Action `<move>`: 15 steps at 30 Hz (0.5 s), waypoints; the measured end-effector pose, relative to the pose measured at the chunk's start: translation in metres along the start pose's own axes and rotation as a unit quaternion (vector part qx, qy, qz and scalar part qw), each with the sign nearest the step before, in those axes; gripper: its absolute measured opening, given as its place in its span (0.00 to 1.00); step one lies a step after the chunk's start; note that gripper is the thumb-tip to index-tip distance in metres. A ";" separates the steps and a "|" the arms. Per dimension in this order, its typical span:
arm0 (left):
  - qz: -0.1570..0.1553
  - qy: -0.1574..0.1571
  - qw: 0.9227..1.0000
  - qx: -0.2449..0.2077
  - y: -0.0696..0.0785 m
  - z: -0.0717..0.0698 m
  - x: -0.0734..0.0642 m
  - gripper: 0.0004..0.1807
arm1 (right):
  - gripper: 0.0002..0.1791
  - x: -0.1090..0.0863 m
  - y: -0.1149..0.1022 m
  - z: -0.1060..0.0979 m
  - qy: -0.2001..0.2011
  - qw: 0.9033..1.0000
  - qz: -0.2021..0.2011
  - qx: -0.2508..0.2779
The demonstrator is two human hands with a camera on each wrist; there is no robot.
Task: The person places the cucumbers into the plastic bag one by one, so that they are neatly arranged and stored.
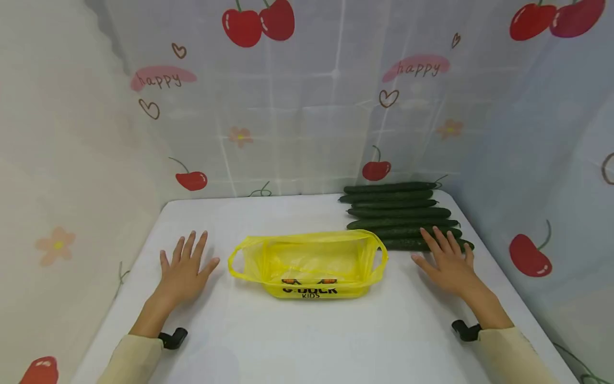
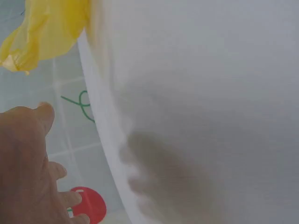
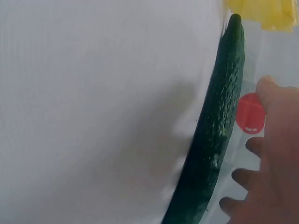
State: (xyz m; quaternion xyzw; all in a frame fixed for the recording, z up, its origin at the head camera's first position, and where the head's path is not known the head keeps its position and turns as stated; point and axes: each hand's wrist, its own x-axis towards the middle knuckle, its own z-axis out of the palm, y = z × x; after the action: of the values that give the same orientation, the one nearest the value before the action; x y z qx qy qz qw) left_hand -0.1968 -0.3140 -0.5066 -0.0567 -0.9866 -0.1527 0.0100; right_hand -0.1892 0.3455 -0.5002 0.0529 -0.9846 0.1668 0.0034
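Note:
A yellow plastic bag with two loop handles lies spread on the white table, its mouth gaping and dark printing along its front. Left of it, my left hand is spread with straight fingers and holds nothing. My right hand is on the other side, fingers likewise spread, its fingertips overlapping the nearest cucumbers in the head view. Several dark green cucumbers lie side by side in a stack of rows at the back right. In the right wrist view one cucumber stretches beside the fingers.
The white table ends at a back edge against a hanging curtain printed with cherries and hearts. Curtains also enclose the left and right sides. A black band is on the left wrist, another band on the right.

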 end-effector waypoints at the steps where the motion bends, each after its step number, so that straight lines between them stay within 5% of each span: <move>1: 0.002 0.006 1.000 -0.009 0.002 -0.002 0.003 0.48 | 0.50 0.000 0.003 -0.001 0.007 1.000 -0.006 0.007; 5: 0.028 0.042 0.997 -0.060 0.017 -0.015 0.018 0.44 | 0.50 0.003 0.018 -0.006 0.043 0.998 -0.024 0.039; 8: 0.070 0.059 0.987 -0.129 0.033 -0.022 0.029 0.36 | 0.49 0.005 0.032 -0.011 0.069 0.996 -0.021 0.051; 11: 0.098 0.042 0.972 -0.209 0.048 -0.026 0.037 0.29 | 0.44 0.006 0.046 -0.012 0.089 0.994 -0.022 0.057; 15: 0.093 -0.001 0.953 -0.290 0.062 -0.026 0.045 0.26 | 0.37 0.008 0.061 -0.009 0.105 0.992 -0.045 0.060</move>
State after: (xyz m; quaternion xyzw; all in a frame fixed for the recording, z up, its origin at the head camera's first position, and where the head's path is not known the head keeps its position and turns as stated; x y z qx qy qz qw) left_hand -0.2346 -0.2583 -0.4618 -0.1491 -0.8903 -0.4302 0.0064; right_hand -0.2036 0.4051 -0.5117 0.0796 -0.9634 0.2303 0.1116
